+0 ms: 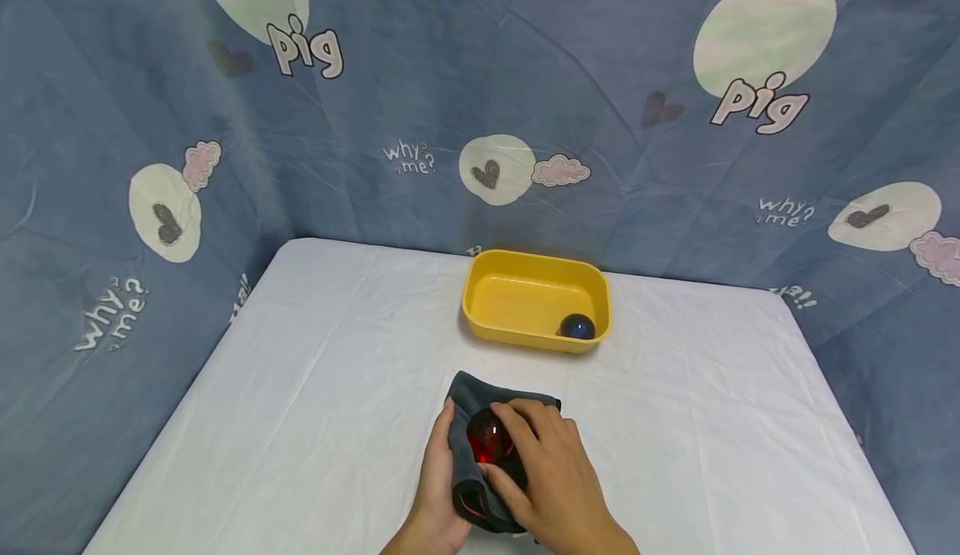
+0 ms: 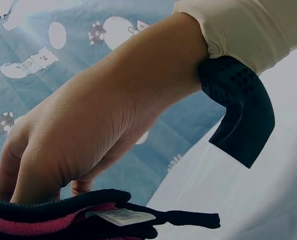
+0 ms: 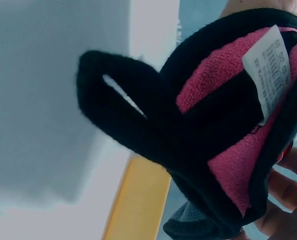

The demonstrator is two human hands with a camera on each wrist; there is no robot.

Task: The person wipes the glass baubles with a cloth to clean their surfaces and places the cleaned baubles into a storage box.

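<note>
A glossy, see-through red ball (image 1: 491, 437) lies against a folded dark grey cloth (image 1: 462, 455) near the front of the table. My left hand (image 1: 435, 488) holds the cloth from below and the left, thumb along its edge. From the right, my right hand (image 1: 558, 472) grips the ball between thumb and fingers. Pink lining, a white label (image 3: 271, 75) and a black hanging loop (image 3: 113, 107) show on the cloth in the right wrist view. In the left wrist view the right hand (image 2: 73, 135) bends down behind the cloth (image 2: 53, 222), its fingertips hidden.
Beyond the hands stands a yellow tray (image 1: 517, 339) with a dark blue ball (image 1: 577, 327) in its front right corner. A white cloth (image 1: 315, 422) covers the table. A blue printed curtain (image 1: 420, 80) hangs behind and at both sides.
</note>
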